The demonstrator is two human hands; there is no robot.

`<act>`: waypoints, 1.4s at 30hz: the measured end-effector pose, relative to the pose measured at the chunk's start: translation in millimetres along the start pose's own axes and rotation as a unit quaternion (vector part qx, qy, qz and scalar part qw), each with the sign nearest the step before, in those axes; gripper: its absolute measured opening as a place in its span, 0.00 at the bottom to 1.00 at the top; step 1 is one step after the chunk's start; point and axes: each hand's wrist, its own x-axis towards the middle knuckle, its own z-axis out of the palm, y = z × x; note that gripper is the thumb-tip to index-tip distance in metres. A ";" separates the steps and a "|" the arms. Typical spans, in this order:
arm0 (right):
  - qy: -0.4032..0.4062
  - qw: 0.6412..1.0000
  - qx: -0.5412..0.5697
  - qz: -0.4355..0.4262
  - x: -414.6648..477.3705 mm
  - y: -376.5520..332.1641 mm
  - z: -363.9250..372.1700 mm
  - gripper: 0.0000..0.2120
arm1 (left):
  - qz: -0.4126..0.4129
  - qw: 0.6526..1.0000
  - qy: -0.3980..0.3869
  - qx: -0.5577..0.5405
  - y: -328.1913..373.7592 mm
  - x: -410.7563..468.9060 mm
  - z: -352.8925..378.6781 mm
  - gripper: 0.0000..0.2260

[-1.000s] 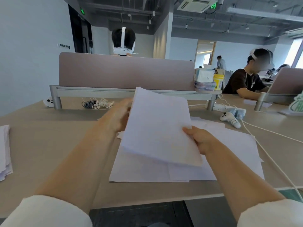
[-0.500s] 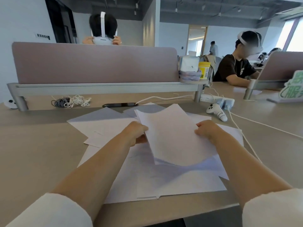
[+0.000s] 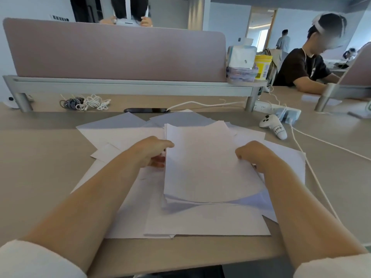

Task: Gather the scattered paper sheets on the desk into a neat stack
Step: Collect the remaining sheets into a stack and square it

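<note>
A small stack of white paper sheets [image 3: 202, 163] is held between both hands just above the beige desk [image 3: 40, 169]. My left hand [image 3: 153, 150] grips its left edge, thumb on top and fingers underneath. At the right edge my right hand [image 3: 252, 155] grips the same stack. The near end of the stack sags in a curve. Several loose white sheets [image 3: 200, 221] lie spread on the desk beneath it, and more loose sheets [image 3: 112, 129] fan out to the far left.
A mauve partition [image 3: 114, 51] bounds the desk's far side. In front of it lie coiled cables [image 3: 84, 102] and a black phone [image 3: 145, 110]. A white controller [image 3: 274, 128], a power strip [image 3: 277, 109] and white cords sit at the right. Other people sit beyond.
The held stack has come down from a raised, tilted position to just above the sheets on the desk. Both hands kept hold of it. My view tipped downward.
</note>
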 end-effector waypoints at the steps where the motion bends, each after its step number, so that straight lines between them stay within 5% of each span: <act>1: -0.011 1.000 0.024 0.002 -1.7 -0.3 -1.8 0.08 | 0.002 1.000 0.003 -0.006 -0.8 1.7 -0.2 0.16; 7: -0.053 0.993 0.109 -0.001 1.9 5.6 -1.0 0.03 | 0.050 0.995 0.017 0.086 -6.8 -0.3 10.7 0.10; 10: -0.031 0.991 0.130 -0.011 0.7 5.9 0.8 0.14 | 0.085 0.994 0.009 0.073 -7.5 -3.5 10.4 0.10; 14: -0.024 0.987 0.158 -0.025 -8.2 4.6 -6.8 0.06 | 0.088 0.996 -0.005 0.002 -1.0 -10.7 0.3 0.08; 17: -0.040 0.984 0.169 -0.035 -15.6 4.7 -9.1 0.09 | 0.078 0.996 -0.024 -0.038 -1.9 -18.9 -2.9 0.09; 22: -0.015 0.995 0.093 -0.038 -27.2 12.3 -7.5 0.03 | 0.063 0.995 -0.048 -0.059 -8.0 -35.1 -2.7 0.06; 27: 0.028 0.998 -0.031 -0.049 -38.6 17.0 -4.9 0.22 | 0.047 0.995 -0.059 0.064 -12.0 -51.9 -5.7 0.06; 31: 0.041 0.994 -0.091 -0.052 -47.1 23.3 5.3 0.15 | 0.030 0.990 -0.027 0.133 -17.9 -54.9 -10.8 0.13; 36: 0.038 0.996 -0.057 -0.055 -41.1 19.3 9.9 0.16 | -0.016 1.000 -0.009 0.005 -20.8 -56.2 -23.7 0.18; 42: 0.011 0.999 -0.030 -0.039 -39.3 8.2 12.6 0.23 | -0.049 0.994 -0.041 -0.087 -24.9 -59.2 -24.8 0.07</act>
